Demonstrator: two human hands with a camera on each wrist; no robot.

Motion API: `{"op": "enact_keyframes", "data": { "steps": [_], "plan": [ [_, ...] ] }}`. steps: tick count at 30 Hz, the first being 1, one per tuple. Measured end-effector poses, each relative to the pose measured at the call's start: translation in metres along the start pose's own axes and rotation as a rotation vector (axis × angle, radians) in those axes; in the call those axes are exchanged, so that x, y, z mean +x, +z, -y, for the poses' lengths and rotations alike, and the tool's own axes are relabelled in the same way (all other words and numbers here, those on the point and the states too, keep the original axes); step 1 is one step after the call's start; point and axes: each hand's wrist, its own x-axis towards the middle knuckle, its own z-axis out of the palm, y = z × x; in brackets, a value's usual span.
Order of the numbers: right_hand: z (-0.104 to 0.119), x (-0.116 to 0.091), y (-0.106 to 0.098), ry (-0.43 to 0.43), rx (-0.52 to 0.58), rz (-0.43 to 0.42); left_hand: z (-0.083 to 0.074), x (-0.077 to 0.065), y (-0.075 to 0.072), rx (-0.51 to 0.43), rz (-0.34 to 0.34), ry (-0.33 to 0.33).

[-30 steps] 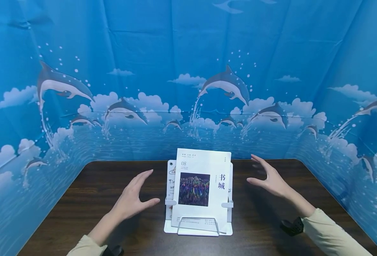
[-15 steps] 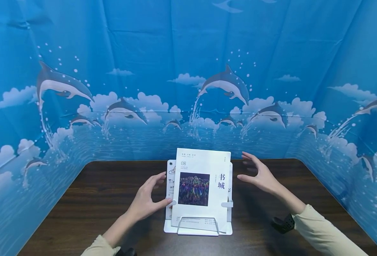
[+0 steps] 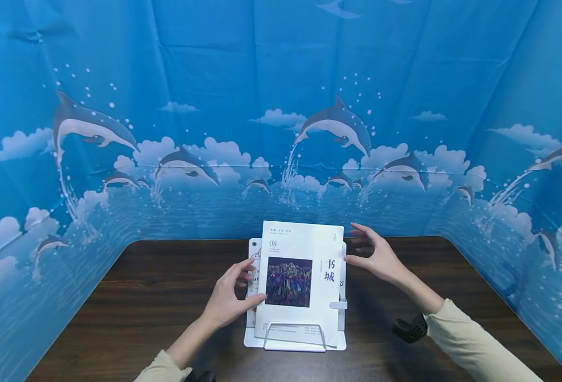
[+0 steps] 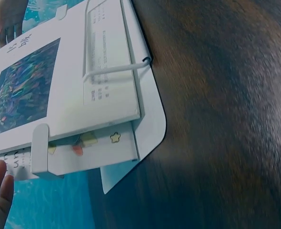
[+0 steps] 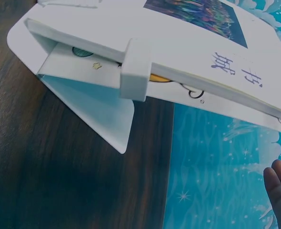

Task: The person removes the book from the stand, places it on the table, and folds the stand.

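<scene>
Two hands flank the magazine (image 3: 300, 278) in the head view. The stand (image 3: 252, 339) carries it on the table (image 3: 118, 307), about midway between the left and right edges. The wire support (image 3: 294, 324) crosses the magazine's lower front, probably so that its foot does not slip forward; the right side clip (image 3: 339, 305) presumably keeps the pages from opening. The left hand (image 3: 233, 294) is wide, its thumb over the magazine's left edge. The right hand (image 3: 376, 257) is also wide, with its thumb tip at the right edge, higher up. Neither seems to grip anything.

In the left wrist view, the left side clip (image 4: 40, 150) wraps the cover's edge, and the left fingers (image 4: 5, 193) are just beside the back panel (image 4: 88, 155); contact I cannot tell.

In the right wrist view, the magazine leans back, I judge, so that its cover faces the person. The right fingers (image 5: 276, 181) are apart from its edge, near the upper end.
</scene>
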Motion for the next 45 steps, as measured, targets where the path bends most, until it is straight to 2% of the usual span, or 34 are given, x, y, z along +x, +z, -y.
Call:
{"op": "enact_keyframes", "data": {
  "steps": [7,15,22,26,31,37,41,45],
  "plan": [
    [0.014,0.005,0.005,-0.001,0.003,-0.012,0.0,0.001,0.007,-0.033,-0.024,-0.065],
    [0.009,0.012,0.007,0.019,0.046,-0.008,0.002,0.001,0.014,-0.081,-0.035,-0.111],
    [0.041,0.009,0.006,0.023,0.064,-0.026,-0.002,0.002,0.019,-0.114,-0.059,-0.19],
    [0.05,0.008,0.006,0.024,0.05,-0.023,-0.004,0.001,0.023,-0.109,-0.061,-0.198],
    [0.042,0.011,0.009,0.018,0.081,-0.058,-0.005,0.001,0.026,-0.12,-0.077,-0.201],
    [0.019,0.017,0.014,-0.003,0.085,-0.118,-0.008,0.003,0.03,-0.18,-0.075,-0.286],
    [0.02,0.014,0.016,-0.024,0.072,-0.133,-0.012,0.003,0.031,-0.199,-0.099,-0.328],
    [0.022,0.012,0.018,-0.058,0.105,-0.122,-0.014,0.003,0.032,-0.204,-0.14,-0.354]
  ]
}}
